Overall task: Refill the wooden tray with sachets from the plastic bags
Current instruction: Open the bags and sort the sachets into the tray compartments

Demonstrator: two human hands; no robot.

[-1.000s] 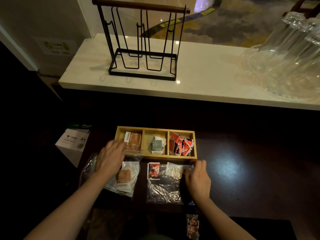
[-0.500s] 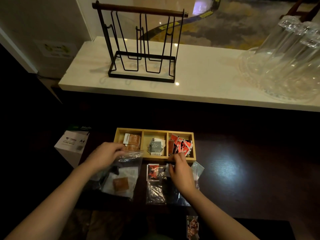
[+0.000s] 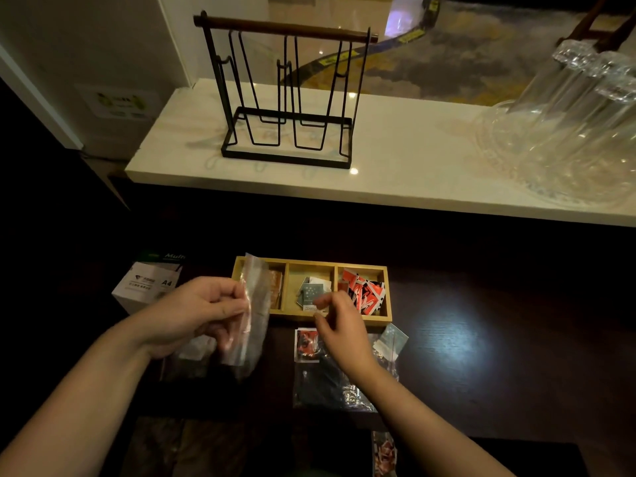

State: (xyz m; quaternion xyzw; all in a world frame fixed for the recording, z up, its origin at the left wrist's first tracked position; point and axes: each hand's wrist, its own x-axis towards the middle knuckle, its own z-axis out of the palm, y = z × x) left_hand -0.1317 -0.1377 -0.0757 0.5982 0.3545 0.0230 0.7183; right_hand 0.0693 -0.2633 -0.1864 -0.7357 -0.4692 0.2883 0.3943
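The wooden tray (image 3: 378,316) has three compartments on the dark table: brown sachets (image 3: 275,284) on the left, grey-green sachets (image 3: 309,290) in the middle, red sachets (image 3: 361,290) on the right. My left hand (image 3: 196,311) pinches a clear plastic bag (image 3: 256,318) and holds it upright in front of the left compartment. My right hand (image 3: 340,332) hovers at the tray's front edge, fingers loosely curled and blurred, nothing visible in them. Under it lie a crumpled bag (image 3: 330,387) with a red sachet (image 3: 307,342) and a bag with a grey-green sachet (image 3: 392,342).
A white A4 paper box (image 3: 148,280) stands left of the tray. Behind, a raised white counter (image 3: 413,166) carries a black wire rack (image 3: 289,98) and clear glassware (image 3: 568,132). A small printed packet (image 3: 383,452) lies at the table's near edge.
My left hand has lifted its plastic bag off the table and stood it up before the tray. My right hand left the bags and moved up and left over the tray's front edge.
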